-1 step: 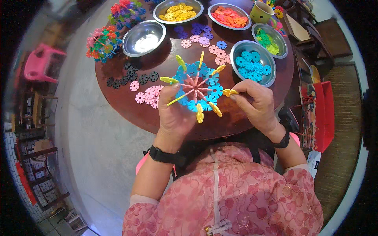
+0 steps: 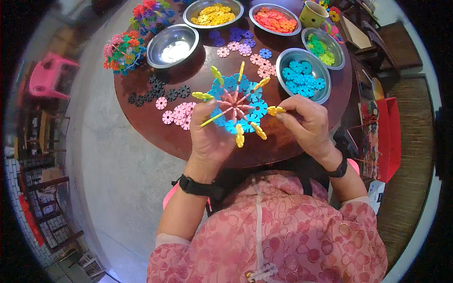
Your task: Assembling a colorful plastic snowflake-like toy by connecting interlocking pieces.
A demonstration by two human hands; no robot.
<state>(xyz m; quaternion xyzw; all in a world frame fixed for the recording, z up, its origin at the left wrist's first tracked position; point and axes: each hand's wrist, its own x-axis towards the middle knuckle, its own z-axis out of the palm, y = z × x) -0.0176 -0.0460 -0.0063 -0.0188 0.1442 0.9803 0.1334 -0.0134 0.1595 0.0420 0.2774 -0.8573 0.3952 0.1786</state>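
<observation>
My left hand [image 2: 208, 134] grips a flower-shaped build of notched plastic discs above the near part of the table, its thumb over the left rim. Blue discs [image 2: 257, 108] form the build's ring, around pink discs [image 2: 234, 104] that meet in the middle. Yellow and lime discs [image 2: 216, 75] stick out around the outer edge. Thumb and fingers of my right hand [image 2: 306, 123] pinch a yellow disc [image 2: 274, 111] at the ring's right edge. It appears to touch the blue disc there. My left fingers behind the build are mostly hidden.
Metal bowls of yellow [image 2: 213, 15], orange-red [image 2: 275, 20], green [image 2: 324, 48] and blue discs [image 2: 303, 78] line the round table's far side. An empty metal bowl [image 2: 172, 46] stands left. Black [image 2: 155, 89], pink [image 2: 181, 114] and purple discs [image 2: 240, 35] lie loose. Finished colourful builds [image 2: 123, 53] sit far left.
</observation>
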